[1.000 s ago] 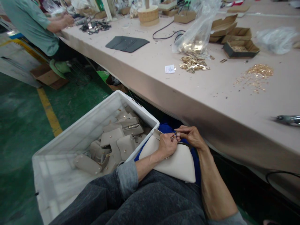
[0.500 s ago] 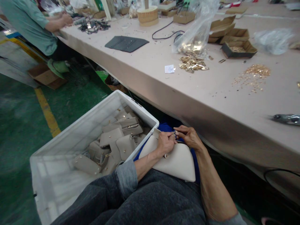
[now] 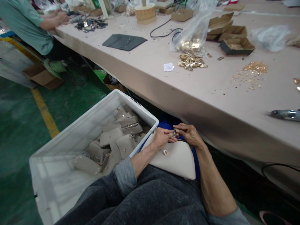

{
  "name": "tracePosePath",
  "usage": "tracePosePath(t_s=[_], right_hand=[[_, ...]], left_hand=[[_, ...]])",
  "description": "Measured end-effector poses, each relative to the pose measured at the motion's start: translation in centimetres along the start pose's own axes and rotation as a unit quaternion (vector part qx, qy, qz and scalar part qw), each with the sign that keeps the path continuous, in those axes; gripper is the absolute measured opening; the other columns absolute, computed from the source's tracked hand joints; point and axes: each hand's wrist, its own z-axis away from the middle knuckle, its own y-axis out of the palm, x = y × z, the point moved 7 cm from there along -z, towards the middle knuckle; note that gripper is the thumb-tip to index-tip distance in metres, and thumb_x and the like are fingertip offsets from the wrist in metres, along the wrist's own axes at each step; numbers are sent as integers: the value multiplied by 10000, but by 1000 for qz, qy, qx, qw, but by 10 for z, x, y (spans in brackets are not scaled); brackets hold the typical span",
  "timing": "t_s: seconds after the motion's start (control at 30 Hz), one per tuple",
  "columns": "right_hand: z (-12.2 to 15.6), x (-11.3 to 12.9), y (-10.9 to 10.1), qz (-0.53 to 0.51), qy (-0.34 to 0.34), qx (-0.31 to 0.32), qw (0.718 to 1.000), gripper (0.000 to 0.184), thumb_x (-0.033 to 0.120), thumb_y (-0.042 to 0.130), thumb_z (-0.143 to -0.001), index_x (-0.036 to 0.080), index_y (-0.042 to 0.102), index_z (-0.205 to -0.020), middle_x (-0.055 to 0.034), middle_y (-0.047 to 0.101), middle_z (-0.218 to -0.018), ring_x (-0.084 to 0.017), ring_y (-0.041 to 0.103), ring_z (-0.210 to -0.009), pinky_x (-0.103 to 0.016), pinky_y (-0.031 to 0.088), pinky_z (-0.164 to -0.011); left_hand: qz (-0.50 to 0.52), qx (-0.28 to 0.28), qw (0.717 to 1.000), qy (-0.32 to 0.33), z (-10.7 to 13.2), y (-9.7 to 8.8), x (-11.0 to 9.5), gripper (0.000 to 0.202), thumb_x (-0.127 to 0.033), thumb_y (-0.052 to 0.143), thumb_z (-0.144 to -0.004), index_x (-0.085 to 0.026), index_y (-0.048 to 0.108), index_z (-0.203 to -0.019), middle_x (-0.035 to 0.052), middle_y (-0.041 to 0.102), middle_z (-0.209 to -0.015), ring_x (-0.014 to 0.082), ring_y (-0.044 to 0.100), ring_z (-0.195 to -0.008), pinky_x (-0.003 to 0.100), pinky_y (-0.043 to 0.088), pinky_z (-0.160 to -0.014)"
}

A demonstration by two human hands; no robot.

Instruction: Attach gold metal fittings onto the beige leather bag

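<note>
A cream leather bag (image 3: 178, 160) lies on my lap, with a small gold stud (image 3: 165, 152) showing on its face. My left hand (image 3: 161, 138) rests on the bag's upper edge, fingers pinched. My right hand (image 3: 189, 134) meets it from the right, fingers closed too. Between the fingertips of both hands sits a small metal fitting (image 3: 174, 133), held at the bag's top edge. Both forearms cross my grey trousers.
A white plastic crate (image 3: 70, 134) at my left holds several beige leather pouches (image 3: 117, 140). The pink table (image 3: 211, 90) ahead carries gold hardware piles (image 3: 191, 61), a plastic bag, cardboard boxes, a dark panel and a metal tool (image 3: 284, 114). Another person in green works at far left.
My left hand has slid up off the bag's face, uncovering the gold stud. Both hands stay pinched together on the small fitting. The view has shifted slightly.
</note>
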Motion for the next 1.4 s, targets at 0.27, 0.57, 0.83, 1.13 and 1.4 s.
tracePosePath(t_s=[0.27, 0.57, 0.83, 1.13, 1.4], right_hand=[[0, -2, 2, -4, 2, 0, 1000, 361, 446, 730, -930, 220, 813, -1198, -83, 703, -982, -195, 665, -789, -342, 561, -723], [2, 8, 1, 33, 0, -8, 999, 337, 409, 687, -948, 210, 808, -1191, -72, 708, -967, -209, 676, -885, -342, 549, -799], [5, -3, 6, -71, 50, 4, 996, 337, 437, 756, -899, 167, 756, -1102, -38, 721, -823, -179, 678, -713, -317, 563, -724], [6, -6, 3, -111, 52, 34, 992, 364, 366, 823, -834, 169, 768, -1134, -61, 732, -1001, -202, 715, -852, -324, 591, -799], [7, -8, 6, -157, 79, 75, 981, 354, 384, 855, -839, 149, 745, -1080, -63, 744, -888, -205, 730, -781, -333, 607, -765]], left_hand=[[7, -8, 1000, 11, 2, 1, -2, 144, -120, 732, -916, -60, 819, -1015, 145, 802, -859, 162, 763, -639, 200, 623, -574], [2, -29, 1000, 9, 4, 3, -6, 135, -56, 680, -925, -55, 815, -927, 125, 784, -763, 155, 747, -593, 190, 609, -541], [-6, -48, 999, -7, 6, 4, -7, 163, -13, 654, -926, -54, 796, -857, 108, 760, -673, 156, 727, -544, 208, 608, -543], [8, -64, 998, -18, 3, 3, -7, 149, 11, 656, -881, -48, 779, -820, 111, 761, -679, 150, 707, -529, 207, 580, -523], [35, -38, 998, -31, 2, 4, -3, 130, -12, 670, -837, -46, 793, -818, 102, 739, -633, 139, 676, -492, 184, 535, -476]])
